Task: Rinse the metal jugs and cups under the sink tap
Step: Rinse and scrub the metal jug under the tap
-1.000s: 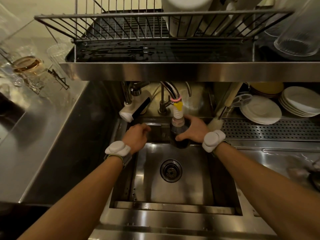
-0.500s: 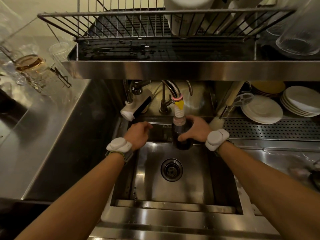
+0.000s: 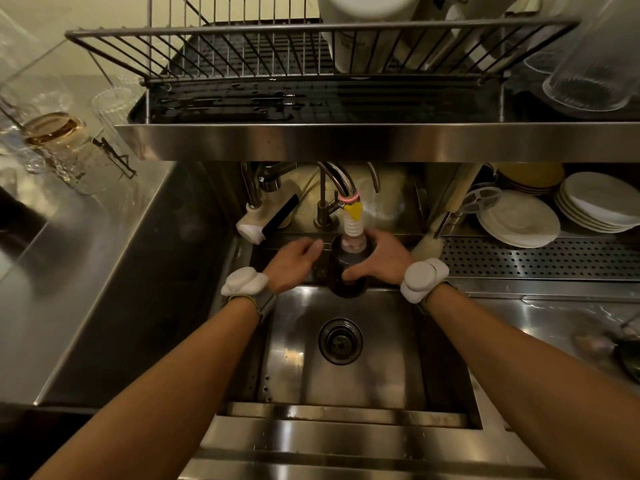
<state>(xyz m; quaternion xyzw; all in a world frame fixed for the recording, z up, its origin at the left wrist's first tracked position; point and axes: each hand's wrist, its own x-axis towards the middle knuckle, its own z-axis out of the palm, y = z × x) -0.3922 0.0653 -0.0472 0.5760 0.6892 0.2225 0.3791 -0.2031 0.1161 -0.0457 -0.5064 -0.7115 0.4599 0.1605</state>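
Under the tap nozzle [image 3: 353, 227], a dark metal cup [image 3: 347, 271] is gripped by the right hand [image 3: 381, 259] — mouth up for filling; the left hand [image 3: 294, 265] — loosely open, nothing seen held — is rested near the sink's [image 3: 346, 382] back ledge

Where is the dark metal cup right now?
Head view, centre: the dark metal cup sits under the tap nozzle, gripped by the right hand, above the sink's back edge.

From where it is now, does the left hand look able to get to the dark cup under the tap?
Probably yes. The left hand lies open at the sink's back edge, just left of the cup, with nothing between them. The right hand grips the cup's right side only, so its left side is free.
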